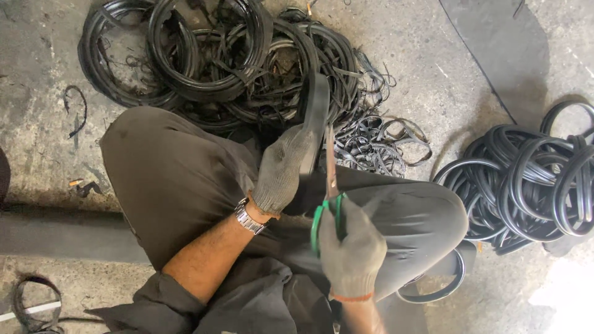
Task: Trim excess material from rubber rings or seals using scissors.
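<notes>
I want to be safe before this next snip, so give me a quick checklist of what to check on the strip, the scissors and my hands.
1. Left hand grips the black rubber strip firmly: ok, gloved fingers are wrapped around it.
2. Right hand seated in the green-handled scissors: ok.
3. Blades lined up beside the strip's edge: ok, though whether they touch it cannot be told.
4. Left fingers apart from the blades: cannot tell, they sit close.
5. Both hands gloved: ok.
6. Knees out of the cutting line: not ok, the scissors sit just above the lap.
</notes>
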